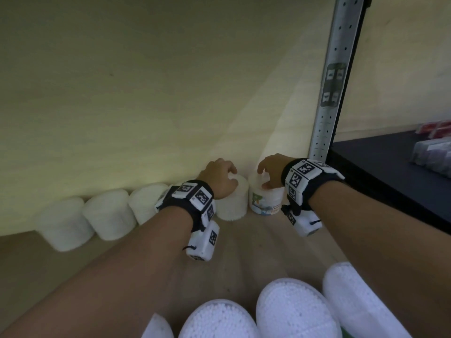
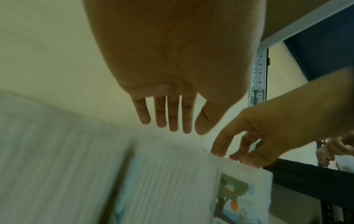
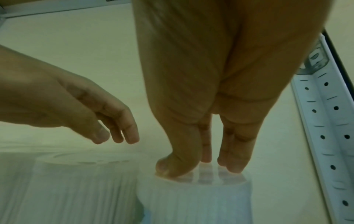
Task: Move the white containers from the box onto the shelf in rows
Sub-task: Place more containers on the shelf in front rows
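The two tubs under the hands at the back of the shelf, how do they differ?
The right tub shows a picture label and has the right hand fingertips on its lid. The left tub looks plain white, with the left hand open over it. Both stand upright, side by side.

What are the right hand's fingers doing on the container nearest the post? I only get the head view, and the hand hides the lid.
Observer: The right wrist view shows the right hand with straight fingers and thumb tip set down on the lid of the end container, not wrapped round its side.
Operator: Is the left hand gripping the one beside it?
Observer: No. From the same view, the left hand hangs relaxed, seemingly just clear of the neighbouring container.
Operator: The label is a blur for me.
Observer: The left wrist view shows the label pictures a green tree with an orange fruit.
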A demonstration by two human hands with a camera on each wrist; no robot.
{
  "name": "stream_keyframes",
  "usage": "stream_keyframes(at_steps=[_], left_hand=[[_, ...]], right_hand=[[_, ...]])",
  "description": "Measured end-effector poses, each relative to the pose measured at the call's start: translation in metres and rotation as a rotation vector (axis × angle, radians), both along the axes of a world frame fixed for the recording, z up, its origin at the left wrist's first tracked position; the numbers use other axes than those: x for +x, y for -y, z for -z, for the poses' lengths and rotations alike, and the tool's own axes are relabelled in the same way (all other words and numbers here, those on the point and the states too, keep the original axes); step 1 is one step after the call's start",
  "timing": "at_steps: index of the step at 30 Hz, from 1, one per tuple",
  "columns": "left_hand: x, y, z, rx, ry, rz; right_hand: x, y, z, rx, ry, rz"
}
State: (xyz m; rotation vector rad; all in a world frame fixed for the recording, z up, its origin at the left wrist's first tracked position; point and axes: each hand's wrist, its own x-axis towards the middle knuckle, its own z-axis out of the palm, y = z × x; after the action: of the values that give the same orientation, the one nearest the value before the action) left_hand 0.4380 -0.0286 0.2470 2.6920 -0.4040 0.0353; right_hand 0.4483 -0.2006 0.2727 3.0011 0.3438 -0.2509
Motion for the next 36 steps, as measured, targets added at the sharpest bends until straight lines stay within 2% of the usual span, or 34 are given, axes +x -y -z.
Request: stream_keyframes(at_steps=[5,18,21,24,28,32,36], left_hand=[[0.0,-0.008,-0.005,0.105,-0.076,0.053],[-0.006,0.007,0.005,0.237,0.055,-0.119],[-0.004,0.006,0.001,0.211,-0.008,-0.102],[-0.003,0.002,-0.004,0.122,-0.089,-0.016],[-0.006,-0.001,-0.006,0.122,-0.167,0.05],[-0.006,-0.004,-0.003,0.18,-0.122,0.067],[-0.006,-0.001,0.0,0.233,-0.041,-0.006]], right_hand=[[0.001,0.002,0.003,0.014,0.009,-0.002],[0.002,0.006,0.007,0.05,0.022,-0.004],[0.001,0.005,0.006,0.048,0.021,0.0],[0.0,0.004,0.003,0.054,0.009,0.003],[0.0,0.003,0.0,0.064,0.007,0.005],[-0.002,0.003,0.001,0.071,0.009,0.005],[-0.002,0.005,0.003,0.076,0.021,0.0]])
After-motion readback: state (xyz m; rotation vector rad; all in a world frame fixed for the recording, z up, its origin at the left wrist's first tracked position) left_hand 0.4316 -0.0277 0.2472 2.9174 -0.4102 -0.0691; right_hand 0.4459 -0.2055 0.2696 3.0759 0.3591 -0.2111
